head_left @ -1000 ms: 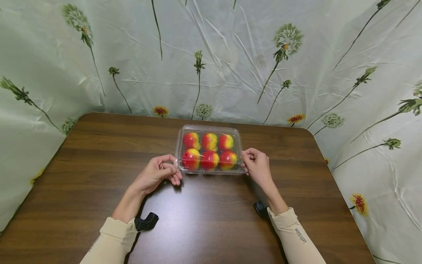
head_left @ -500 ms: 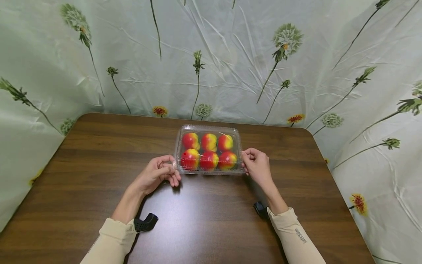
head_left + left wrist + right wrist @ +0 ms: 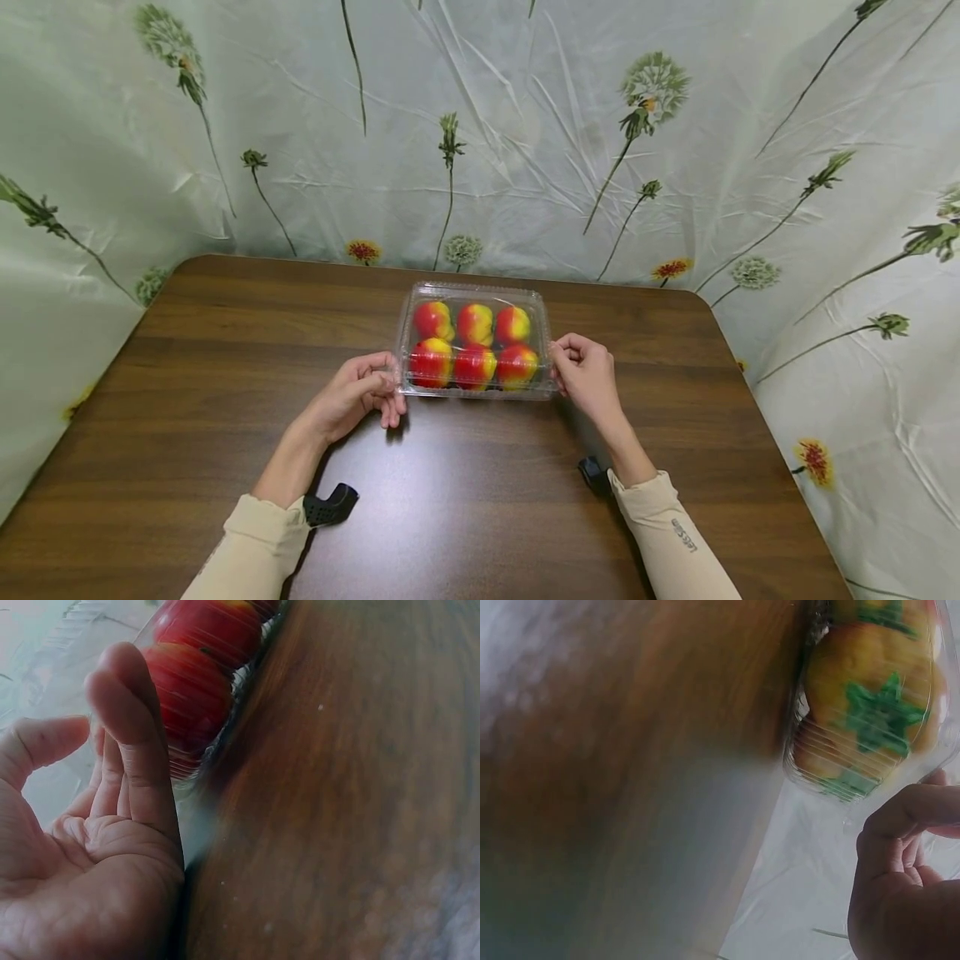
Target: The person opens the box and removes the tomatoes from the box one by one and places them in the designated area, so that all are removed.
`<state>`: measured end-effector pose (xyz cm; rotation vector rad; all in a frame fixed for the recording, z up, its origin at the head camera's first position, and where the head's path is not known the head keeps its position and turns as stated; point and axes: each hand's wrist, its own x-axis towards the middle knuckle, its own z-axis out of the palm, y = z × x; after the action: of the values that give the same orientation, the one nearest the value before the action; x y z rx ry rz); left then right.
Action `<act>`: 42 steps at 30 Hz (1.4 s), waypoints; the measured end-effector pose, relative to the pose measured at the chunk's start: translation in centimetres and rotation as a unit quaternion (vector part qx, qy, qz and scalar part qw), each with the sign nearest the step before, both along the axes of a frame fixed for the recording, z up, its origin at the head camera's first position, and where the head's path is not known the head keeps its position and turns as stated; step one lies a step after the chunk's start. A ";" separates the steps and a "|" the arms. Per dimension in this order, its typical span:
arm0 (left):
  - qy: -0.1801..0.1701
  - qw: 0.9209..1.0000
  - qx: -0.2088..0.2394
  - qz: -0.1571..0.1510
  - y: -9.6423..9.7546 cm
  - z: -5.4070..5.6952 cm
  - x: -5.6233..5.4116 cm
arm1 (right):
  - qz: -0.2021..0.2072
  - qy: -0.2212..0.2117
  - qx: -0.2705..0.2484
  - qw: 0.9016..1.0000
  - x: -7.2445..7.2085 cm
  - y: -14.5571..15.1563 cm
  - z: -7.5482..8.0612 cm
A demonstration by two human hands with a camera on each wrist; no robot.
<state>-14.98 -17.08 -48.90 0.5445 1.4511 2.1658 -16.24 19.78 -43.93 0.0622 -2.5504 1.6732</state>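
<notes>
A clear plastic clamshell box (image 3: 474, 392) sits on the wooden table near its far edge, its lid over two rows of red-and-yellow fruits (image 3: 474, 367). In the right wrist view, a green star-shaped leaf (image 3: 885, 716) shows on one fruit. My left hand (image 3: 352, 396) pinches the box's near left corner between thumb and index finger, and its other fingers hang below the rim. At the near right corner my right hand (image 3: 588, 375) pinches the rim with thumb and bent index finger. Its fingertips are partly hidden in the right wrist view.
The brown table (image 3: 465, 517) has rounded far corners. Behind it hangs a pale curtain (image 3: 525, 167) printed with dandelions. A black wrist camera (image 3: 332, 506) is strapped at the left sleeve, another camera (image 3: 592, 477) at the right.
My left hand has shifted slightly left and its lower fingers have drawn back from the box front. The reflections on the lid's front have moved; the right hand stays nearly still.
</notes>
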 end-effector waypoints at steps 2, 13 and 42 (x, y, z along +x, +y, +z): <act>0.006 1.000 0.011 -0.011 -0.1 -0.1 0.0 | 0.000 0.003 0.003 1.000 0.0 0.1 0.1; 0.018 0.999 0.028 -0.042 -0.3 0.0 0.0 | -0.002 0.013 0.007 1.000 0.0 0.2 0.5; 0.005 1.000 0.005 -0.028 -0.2 0.1 0.0 | -0.018 0.094 -0.048 0.994 -0.7 0.5 1.4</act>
<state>-15.01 -17.24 -48.77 0.5931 1.4144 2.1304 -16.96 20.29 -42.57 0.1585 -2.3196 1.6880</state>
